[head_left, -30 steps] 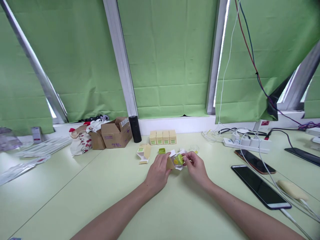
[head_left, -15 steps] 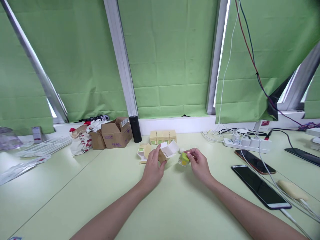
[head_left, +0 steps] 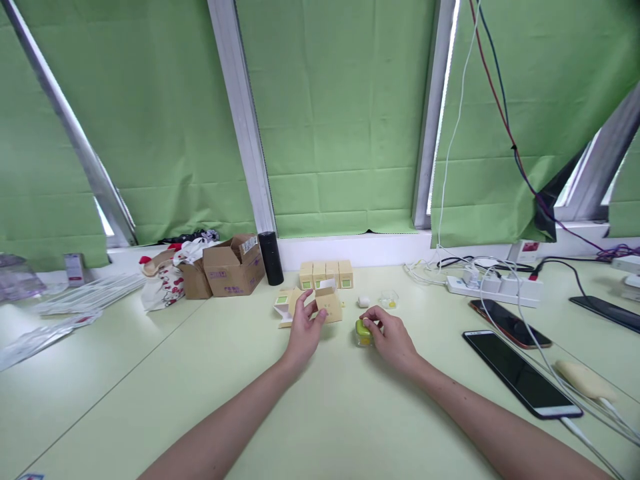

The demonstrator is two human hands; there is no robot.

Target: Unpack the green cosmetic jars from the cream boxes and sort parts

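Observation:
My right hand (head_left: 393,339) pinches the green top of a small square clear container (head_left: 364,333), which is low at the table and has something yellow inside. My left hand (head_left: 303,331) is beside a small tan cardboard box (head_left: 329,308) with its flaps up. Its thumb and fingers are apart, with the tips at the box's left side; whether they touch it is hard to tell. Left of it lies another opened tan box (head_left: 286,301). Beyond the right hand are a small white roll-like piece (head_left: 363,302) and a clear plastic piece with yellow on it (head_left: 389,299).
Several closed tan boxes (head_left: 326,274) stand in a row at the back. To their left are a black cylinder (head_left: 271,259), a brown carton (head_left: 234,267) and a cloth bag (head_left: 163,283). On the right lie phones (head_left: 523,373), cables and a power strip (head_left: 495,288).
The tan box has turned and come down onto the table, and my left hand's fingers have loosened from it. My right hand has lowered the green-topped container slightly toward me.

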